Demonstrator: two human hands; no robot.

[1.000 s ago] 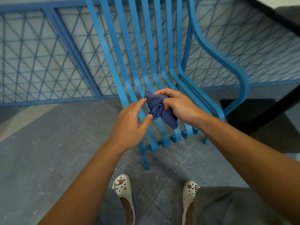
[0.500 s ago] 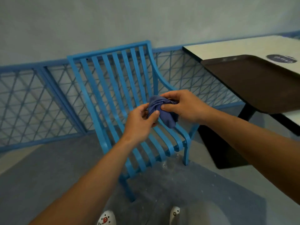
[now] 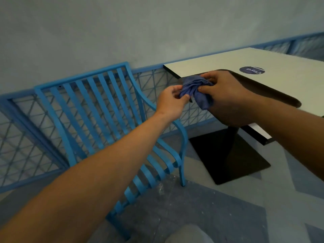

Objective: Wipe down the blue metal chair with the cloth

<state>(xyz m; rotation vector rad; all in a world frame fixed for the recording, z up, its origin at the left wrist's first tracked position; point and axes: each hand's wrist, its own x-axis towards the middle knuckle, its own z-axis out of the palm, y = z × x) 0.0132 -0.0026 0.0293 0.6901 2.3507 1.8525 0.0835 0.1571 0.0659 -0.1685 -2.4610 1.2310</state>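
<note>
The blue metal chair [image 3: 98, 120] stands with its slatted back close to a blue mesh railing [image 3: 22, 137] along the wall. Its right armrest lies near the white surface [image 3: 219, 67], whose dark pedestal base [image 3: 233, 155] sits on the floor just beside the chair's front right leg. Open floor [image 3: 201, 207] lies in front of the seat. The cloth [image 3: 196, 90], bunched, is held in the air above the right armrest, clear of the chair. The left hand [image 3: 171, 100] pinches the cloth's left end between thumb and fingers. The right hand [image 3: 222, 86] grips the right end, fingers curled round it.
</note>
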